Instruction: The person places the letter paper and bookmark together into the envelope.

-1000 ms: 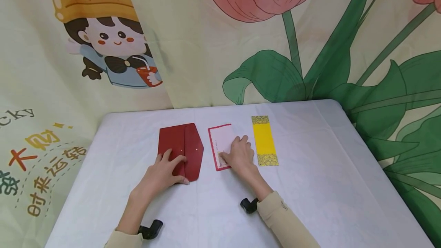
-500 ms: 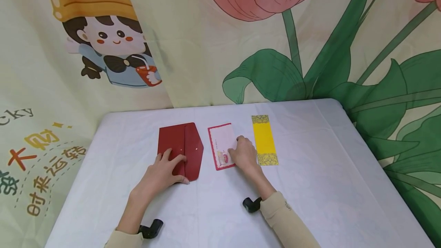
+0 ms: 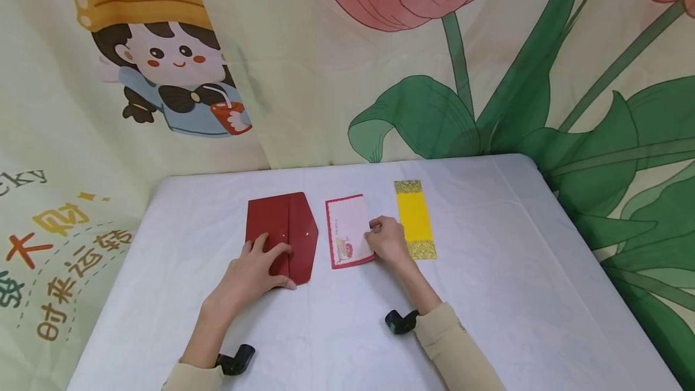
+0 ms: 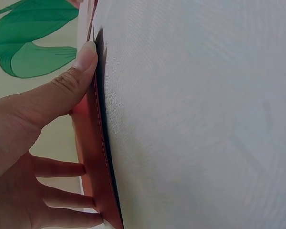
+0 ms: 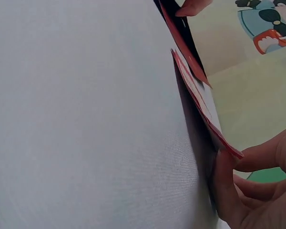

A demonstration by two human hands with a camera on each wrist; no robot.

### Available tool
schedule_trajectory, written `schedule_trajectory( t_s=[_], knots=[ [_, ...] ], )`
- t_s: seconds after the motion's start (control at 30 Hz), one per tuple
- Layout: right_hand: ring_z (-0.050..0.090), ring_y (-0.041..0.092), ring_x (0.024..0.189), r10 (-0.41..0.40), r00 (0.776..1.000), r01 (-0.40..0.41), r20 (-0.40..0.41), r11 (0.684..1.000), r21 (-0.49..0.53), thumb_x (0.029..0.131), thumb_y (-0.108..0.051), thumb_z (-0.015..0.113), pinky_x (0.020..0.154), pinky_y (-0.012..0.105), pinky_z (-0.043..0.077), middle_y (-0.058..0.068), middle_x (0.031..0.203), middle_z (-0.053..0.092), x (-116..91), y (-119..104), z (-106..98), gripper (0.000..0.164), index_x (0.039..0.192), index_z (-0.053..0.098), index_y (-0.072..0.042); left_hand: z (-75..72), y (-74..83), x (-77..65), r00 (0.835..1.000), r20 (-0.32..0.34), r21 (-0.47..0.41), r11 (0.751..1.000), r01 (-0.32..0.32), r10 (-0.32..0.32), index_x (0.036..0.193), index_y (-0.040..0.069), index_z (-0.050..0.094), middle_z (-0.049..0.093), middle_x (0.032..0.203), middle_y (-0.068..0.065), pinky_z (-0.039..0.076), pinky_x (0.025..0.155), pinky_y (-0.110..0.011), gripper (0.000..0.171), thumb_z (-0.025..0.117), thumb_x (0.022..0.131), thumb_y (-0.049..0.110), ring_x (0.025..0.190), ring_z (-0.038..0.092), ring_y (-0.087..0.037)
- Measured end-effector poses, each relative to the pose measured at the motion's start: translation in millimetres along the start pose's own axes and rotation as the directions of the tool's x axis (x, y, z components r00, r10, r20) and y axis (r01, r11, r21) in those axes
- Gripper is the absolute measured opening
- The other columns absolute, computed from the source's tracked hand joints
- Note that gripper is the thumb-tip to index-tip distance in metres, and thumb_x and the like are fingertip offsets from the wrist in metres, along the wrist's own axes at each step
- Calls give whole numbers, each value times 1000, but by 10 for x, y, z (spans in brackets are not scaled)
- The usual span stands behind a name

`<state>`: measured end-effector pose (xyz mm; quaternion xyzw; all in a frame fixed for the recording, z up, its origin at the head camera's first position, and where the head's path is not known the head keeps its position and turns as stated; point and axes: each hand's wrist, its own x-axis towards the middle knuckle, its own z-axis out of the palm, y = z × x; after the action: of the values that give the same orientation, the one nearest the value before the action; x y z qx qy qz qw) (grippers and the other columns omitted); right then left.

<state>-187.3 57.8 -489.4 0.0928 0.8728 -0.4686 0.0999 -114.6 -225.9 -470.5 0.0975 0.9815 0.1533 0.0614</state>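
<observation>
A dark red envelope [image 3: 304,228] with a pointed flap on its right lies flat on the table. My left hand [image 3: 251,271] rests on its lower left part, fingers spread. In the left wrist view the thumb [image 4: 87,56] touches the envelope [image 4: 93,157] near its edge. To the right lies a pink-white card [image 3: 347,219] with a red border and a small printed picture. My right hand [image 3: 389,241] pinches the card's right edge between thumb and fingers. The right wrist view shows that edge of the card [image 5: 205,109] raised off the cloth.
A yellow paper strip [image 3: 415,216] with patterned ends lies right of the card, partly behind the right hand. A white cloth [image 3: 516,294] covers the table. Behind it hangs a printed curtain [image 3: 304,77]. Black wrist cameras [image 3: 400,322] sit on both wrists.
My right hand has slid right across the card to its right edge and now pinches it, lifting that edge slightly. The left hand stays on the envelope.
</observation>
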Motion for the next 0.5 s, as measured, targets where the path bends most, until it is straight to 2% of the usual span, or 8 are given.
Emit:
schedule_trajectory(
  t_s=[0.1, 0.2, 0.37, 0.5],
  knots=[
    [62, 21, 71, 13, 999, -16, 42, 997, 79, 94, -8, 70, 61, 24, 53, 12, 95, 69, 2, 34, -40, 28, 121, 69, 0, 17, 11, 12, 1000, -9, -2, 1000, -7, 7, 135, 20, 61, 39, 150, -34, 53, 85, -71, 73, 91, 74, 46, 131, 40, -60],
    [63, 20, 65, 14, 994, -33, 105, 983, 180, 96, -9, 68, 58, 23, 55, 12, 92, 70, 2, 58, -42, 28, 123, 68, 0, 16, -7, 12, 1000, -12, 5, 1000, -3, 3, 134, 20, 61, 39, 150, -34, 54, 84, -70, 72, 91, 74, 45, 131, 40, -60],
    [67, 20, 73, 14, 985, -70, 173, 944, 323, 98, -11, 67, 65, 26, 60, 12, 99, 72, 8, 118, -40, 31, 127, 65, -2, 29, -22, 24, 1000, -1, 7, 1000, 4, -4, 134, 20, 61, 39, 150, -34, 54, 85, -70, 72, 91, 74, 45, 132, 39, -60],
    [69, 21, 78, 16, 983, -86, 183, 921, 380, 98, -13, 69, 69, 26, 61, 11, 102, 72, 16, 160, -40, 32, 129, 65, -5, 26, -15, 31, 1000, 2, 2, 1000, 5, -5, 135, 20, 61, 39, 150, -34, 53, 86, -71, 73, 91, 73, 46, 132, 39, -60]
  ],
)
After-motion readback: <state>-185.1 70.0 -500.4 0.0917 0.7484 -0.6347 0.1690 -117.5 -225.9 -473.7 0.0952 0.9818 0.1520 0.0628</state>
